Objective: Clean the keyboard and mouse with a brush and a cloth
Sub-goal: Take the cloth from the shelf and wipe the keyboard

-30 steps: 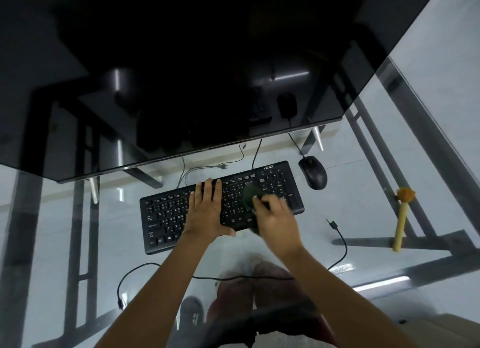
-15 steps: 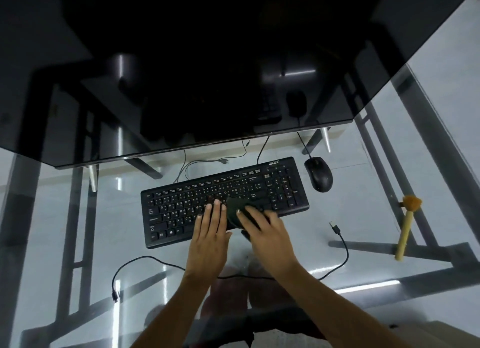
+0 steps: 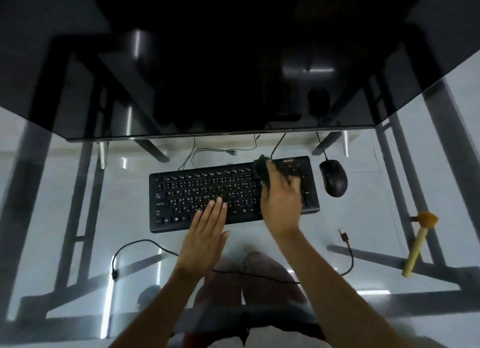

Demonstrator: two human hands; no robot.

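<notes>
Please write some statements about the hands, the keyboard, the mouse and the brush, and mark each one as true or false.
1. The right hand holds a dark cloth on the keyboard. True.
2. The left hand holds the brush. False: the brush lies alone on the glass table, to the right.
3. The left hand lies flat, fingers on the keys. True.
4. The mouse sits left of the keyboard. False: it sits on the right.
</notes>
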